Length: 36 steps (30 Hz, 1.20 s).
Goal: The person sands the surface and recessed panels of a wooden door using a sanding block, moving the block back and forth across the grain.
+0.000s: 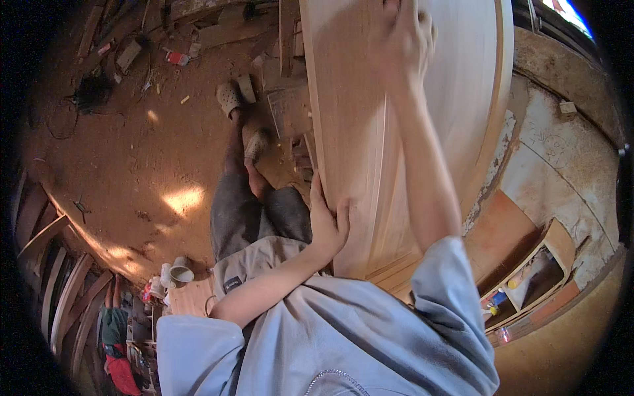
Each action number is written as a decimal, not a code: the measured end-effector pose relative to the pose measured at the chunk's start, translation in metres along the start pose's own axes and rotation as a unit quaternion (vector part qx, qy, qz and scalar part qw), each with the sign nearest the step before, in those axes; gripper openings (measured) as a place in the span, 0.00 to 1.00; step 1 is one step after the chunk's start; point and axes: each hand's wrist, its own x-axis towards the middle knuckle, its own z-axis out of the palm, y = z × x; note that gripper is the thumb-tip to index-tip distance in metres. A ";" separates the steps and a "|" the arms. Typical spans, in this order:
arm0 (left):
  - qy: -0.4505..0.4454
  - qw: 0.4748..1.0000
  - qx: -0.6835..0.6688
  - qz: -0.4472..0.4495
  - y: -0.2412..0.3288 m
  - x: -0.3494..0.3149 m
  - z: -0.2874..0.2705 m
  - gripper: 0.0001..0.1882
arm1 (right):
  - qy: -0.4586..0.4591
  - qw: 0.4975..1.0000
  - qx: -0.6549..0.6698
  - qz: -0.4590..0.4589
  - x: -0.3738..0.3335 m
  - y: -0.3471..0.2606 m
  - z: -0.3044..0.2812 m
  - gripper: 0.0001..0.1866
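A long, pale wooden panel [350, 79] with raised edge strips and a ridge along its length stretches away in front of me, like a door. My left hand [328, 224] rests against the panel's near left edge, fingers stretched along it and thumb apart, holding nothing. Far up the panel, my right hand [409, 43] presses on its surface with bent fingers. That hand is smeared by motion and partly cut off by the top of the picture. Whatever lies under its fingers I cannot make out.
To the right, a wooden compartment box [561, 254] holds small items. Wood offcuts [284, 105] lie beside the panel. White cups [179, 269] stand at lower left near curved timber pieces [69, 297]. A person in a red garment [120, 369] is further off. Scraps litter the dirt floor [152, 165].
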 end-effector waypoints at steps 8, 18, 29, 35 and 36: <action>-0.001 0.997 -0.060 -0.038 0.010 0.003 -0.010 0.38 | -0.113 0.993 0.009 0.014 0.164 -0.035 0.040 0.24; 0.033 0.999 -0.010 0.027 0.003 0.006 -0.018 0.34 | -0.037 0.972 0.180 0.144 -0.088 0.024 -0.123 0.17; 0.087 0.984 -0.036 0.153 0.004 -0.001 0.008 0.28 | -0.064 0.971 -0.009 0.229 -0.306 0.093 -0.175 0.26; 0.088 0.984 -0.006 0.156 -0.009 0.001 0.010 0.28 | -0.102 0.969 0.010 0.226 -0.334 0.096 -0.187 0.30; 0.095 0.983 0.002 0.156 -0.006 0.000 0.012 0.28 | -0.093 0.969 0.018 0.228 -0.337 0.096 -0.187 0.30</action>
